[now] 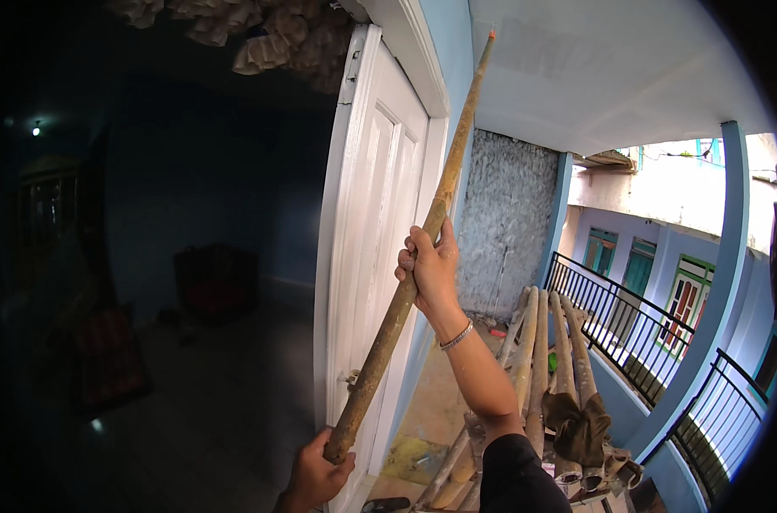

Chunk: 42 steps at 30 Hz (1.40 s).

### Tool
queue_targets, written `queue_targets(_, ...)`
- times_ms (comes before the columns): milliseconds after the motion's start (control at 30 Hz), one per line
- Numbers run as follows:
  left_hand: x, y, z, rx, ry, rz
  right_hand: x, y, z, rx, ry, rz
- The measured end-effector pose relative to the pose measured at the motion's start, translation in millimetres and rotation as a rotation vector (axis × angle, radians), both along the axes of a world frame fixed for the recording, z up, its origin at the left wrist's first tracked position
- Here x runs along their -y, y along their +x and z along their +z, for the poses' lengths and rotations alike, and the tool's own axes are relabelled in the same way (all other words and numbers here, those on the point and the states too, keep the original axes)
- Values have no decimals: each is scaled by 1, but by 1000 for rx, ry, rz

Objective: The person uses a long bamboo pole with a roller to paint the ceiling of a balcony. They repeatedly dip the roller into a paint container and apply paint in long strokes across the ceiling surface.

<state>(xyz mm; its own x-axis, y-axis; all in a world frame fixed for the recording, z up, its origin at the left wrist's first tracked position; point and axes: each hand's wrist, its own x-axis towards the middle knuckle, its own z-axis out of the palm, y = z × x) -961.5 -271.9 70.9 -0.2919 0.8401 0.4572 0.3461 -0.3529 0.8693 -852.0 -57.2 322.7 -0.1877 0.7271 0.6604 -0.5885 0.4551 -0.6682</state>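
A long bamboo pole (394, 318) slants upward from the lower middle toward the ceiling. Its far tip carries a small orange piece (492, 36), close to or against the ceiling; I cannot tell if it touches. Around the pole's thick lower end my left hand (316, 473) is closed. Higher up, my right hand (433, 267) grips the pole, with a bracelet (456, 334) on that wrist. Just left of the pole stands a white panelled door (382, 162), swung open.
Several bamboo poles (538, 368) lie piled along the balcony at right, a dark cloth (576, 427) over them. Beyond run a black railing (615, 316) and a blue post (720, 256). A dark room (200, 368) opens at left. The white ceiling (593, 68) is overhead.
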Motion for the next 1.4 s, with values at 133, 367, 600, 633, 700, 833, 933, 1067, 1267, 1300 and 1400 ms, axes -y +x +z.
queue_targets(133, -30, -20, 45, -177, -20, 82, -35, -14, 40, -49, -2, 34)
queue_targets(367, -31, -21, 71, -189, -26, 51, -43, -17, 50, -49, -6, 35)
queue_targets(600, 11, -27, 6, -57, 7, 53, 13, -26, -2, -7, -3, 16)
queue_targets(633, 17, -29, -3, -73, 35, 81, 21, -27, -7, 7, -2, 27)
queue_targets(700, 30, -32, -19, -80, 59, 89, 39, -31, -19, -9, 15, 22)
queue_targets(833, 52, -32, -31, -113, 149, 106, 60, -36, -33, -7, 27, 17)
queue_targets(933, 41, -25, -12, -55, 152, 97, 47, -32, -19, -28, 20, 7)
queue_targets(1067, 4, -18, 31, -255, 12, 144, -2, -16, 23, -30, -15, 31)
queue_targets(1267, -15, 6, 13, -109, 57, 38, -43, 14, 35, -82, -8, 21)
queue_targets(1300, -12, 11, 5, -64, -73, 34, -45, 20, 40, -89, -1, -8)
queue_targets(1400, 0, 24, -15, -68, -68, -5, -40, 33, 42, -59, 24, -81)
